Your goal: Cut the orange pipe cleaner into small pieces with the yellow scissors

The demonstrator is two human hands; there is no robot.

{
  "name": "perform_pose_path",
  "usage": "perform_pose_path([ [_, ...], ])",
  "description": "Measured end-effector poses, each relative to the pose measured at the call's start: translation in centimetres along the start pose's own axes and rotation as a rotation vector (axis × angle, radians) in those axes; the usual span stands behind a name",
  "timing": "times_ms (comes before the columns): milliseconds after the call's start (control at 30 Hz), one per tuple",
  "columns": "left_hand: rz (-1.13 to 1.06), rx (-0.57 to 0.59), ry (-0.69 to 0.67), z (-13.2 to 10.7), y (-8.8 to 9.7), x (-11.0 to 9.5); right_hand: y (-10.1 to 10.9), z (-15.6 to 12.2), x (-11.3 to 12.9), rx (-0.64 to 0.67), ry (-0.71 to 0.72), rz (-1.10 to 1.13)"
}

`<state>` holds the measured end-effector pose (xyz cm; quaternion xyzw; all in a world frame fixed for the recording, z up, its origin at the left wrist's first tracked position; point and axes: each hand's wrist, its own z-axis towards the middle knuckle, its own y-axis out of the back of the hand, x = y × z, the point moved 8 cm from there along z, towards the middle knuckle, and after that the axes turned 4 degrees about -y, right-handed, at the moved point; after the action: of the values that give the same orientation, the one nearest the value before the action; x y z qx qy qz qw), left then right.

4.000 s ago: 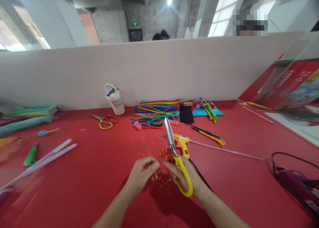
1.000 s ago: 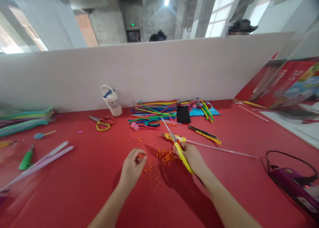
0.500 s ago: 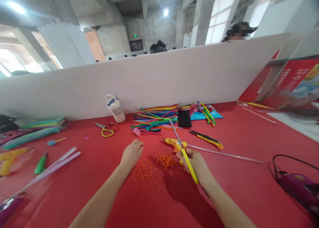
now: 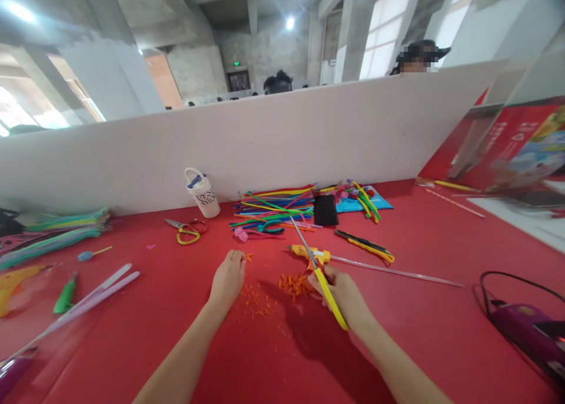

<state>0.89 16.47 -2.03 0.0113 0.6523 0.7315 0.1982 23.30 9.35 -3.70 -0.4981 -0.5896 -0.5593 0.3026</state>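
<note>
My left hand (image 4: pixel 228 279) hovers over the red table with its fingers pinched. At its fingertips shows a small orange piece (image 4: pixel 249 257), which looks like a cut bit of pipe cleaner. My right hand (image 4: pixel 339 292) is closed around scissors (image 4: pixel 325 291) with yellow handles, their blades pointing up and away to the left. Just left of the right hand lies a pile of short orange pieces (image 4: pixel 295 284). Finer orange clippings (image 4: pixel 258 301) are scattered between the hands. Behind the scissors is a yellow hot glue gun (image 4: pixel 304 251) with a clear glue stick (image 4: pixel 397 270).
Colourful pipe cleaners (image 4: pixel 273 207) lie along the white partition (image 4: pixel 282 136), near a black box-like thing (image 4: pixel 325 210) and a white cup (image 4: pixel 203 197). Other scissors (image 4: pixel 188 232) rest left, a utility knife (image 4: pixel 365 246) right. A purple device (image 4: pixel 525 330) with a cord sits far right.
My left hand has shifted slightly left, and an orange piece now shows at its fingertips. The scissors in my right hand have moved a little left and down. The view has shifted slightly.
</note>
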Motion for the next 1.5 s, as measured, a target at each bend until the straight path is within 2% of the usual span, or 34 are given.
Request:
perform_pose_path([
  [167,-0.124,0.033,-0.030,0.7,-0.6,0.1,-0.5,-0.1,-0.2,0.010,0.013,-0.042],
  [300,-0.273,0.043,0.024,2.1,-1.1,0.5,-0.4,0.0,-0.1,0.007,0.029,-0.064],
  [367,-0.382,0.024,0.064,1.9,-0.9,0.6,-0.2,-0.1,0.0,-0.001,0.034,-0.076],
  [533,-0.798,-0.010,0.195,-1.7,-0.7,-0.3,-0.1,-0.8,1.0,-0.014,0.077,-0.125],
  [667,-1.175,0.033,0.310,-5.1,-1.6,-2.1,-1.2,-1.8,1.9,0.014,0.145,-0.191],
  [833,-1.488,0.030,0.409,-6.6,-2.1,-3.0,-3.0,-3.0,2.0,0.073,0.222,-0.300],
  [1033,-1.642,0.014,0.448,-6.9,-1.6,-2.8,-4.2,-3.9,2.6,0.093,0.283,-0.414],
  [1200,-1.705,0.031,0.424,-7.1,-1.1,-3.5,-4.9,-4.3,2.8,0.135,0.276,-0.532],
  [1300,-1.766,-0.007,0.397,-7.1,-0.7,-3.6,-5.0,-4.8,3.1,0.130,0.293,-0.601],
  [1400,-1.828,-0.046,0.423,-7.1,-0.4,-3.3,-5.1,-5.1,3.1,0.131,0.297,-0.665],
  [1500,-1.874,-0.078,0.451,-7.2,-0.2,-3.0,-5.3,-5.2,3.1,0.121,0.358,-0.758],
])
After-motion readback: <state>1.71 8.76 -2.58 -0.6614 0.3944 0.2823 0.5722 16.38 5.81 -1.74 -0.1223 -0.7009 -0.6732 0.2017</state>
